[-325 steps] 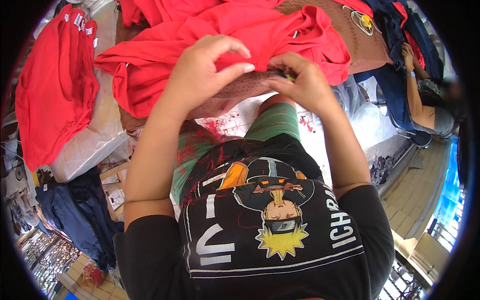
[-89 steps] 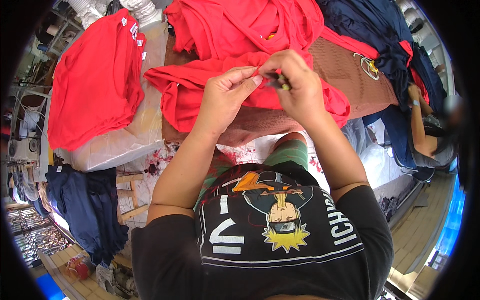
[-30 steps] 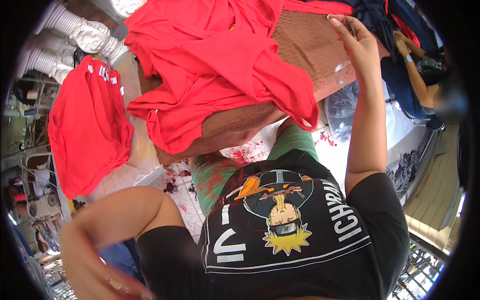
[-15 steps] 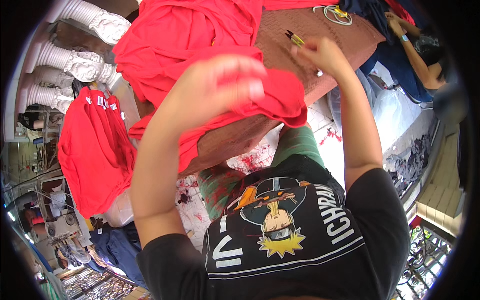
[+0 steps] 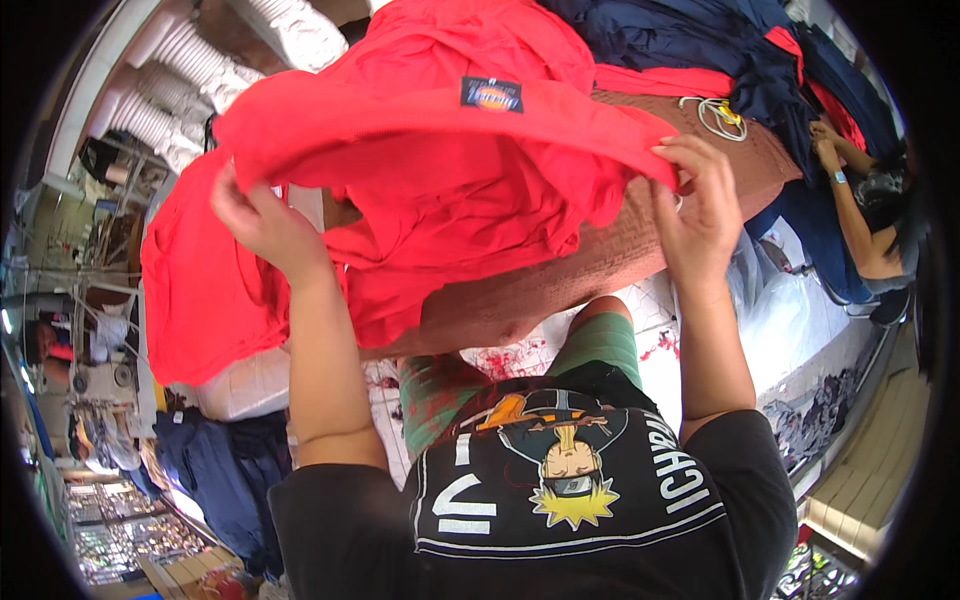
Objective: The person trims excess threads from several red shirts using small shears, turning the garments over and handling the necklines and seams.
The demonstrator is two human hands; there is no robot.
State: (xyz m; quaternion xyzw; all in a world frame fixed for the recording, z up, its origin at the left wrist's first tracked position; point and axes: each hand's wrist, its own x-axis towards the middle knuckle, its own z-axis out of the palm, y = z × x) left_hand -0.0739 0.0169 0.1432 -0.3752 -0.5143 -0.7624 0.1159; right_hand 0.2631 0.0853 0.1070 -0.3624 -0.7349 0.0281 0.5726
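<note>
A red garment (image 5: 400, 118) is stretched wide between my hands above the table, its long edge band arched upward. On that band is a small dark label patch (image 5: 491, 95). My left hand (image 5: 268, 228) is closed on the band's left end, slightly blurred. At the other end my right hand (image 5: 700, 200) pinches the band between thumb and fingers. The garment's loose cloth hangs in folds below the band and hides part of the brown textured table cover (image 5: 520, 290).
More red cloth (image 5: 470, 40) is heaped at the back. A stack of red garments (image 5: 205, 310) stands at left. At far right, another person's arm (image 5: 855, 215) works at navy cloth (image 5: 690, 50). A white cord (image 5: 715, 118) lies on the table.
My left hand has moved left and lower, and my right hand has come down and taken the garment's edge. The band is now spread open; the yellow-and-black snips near my right hand no longer show.
</note>
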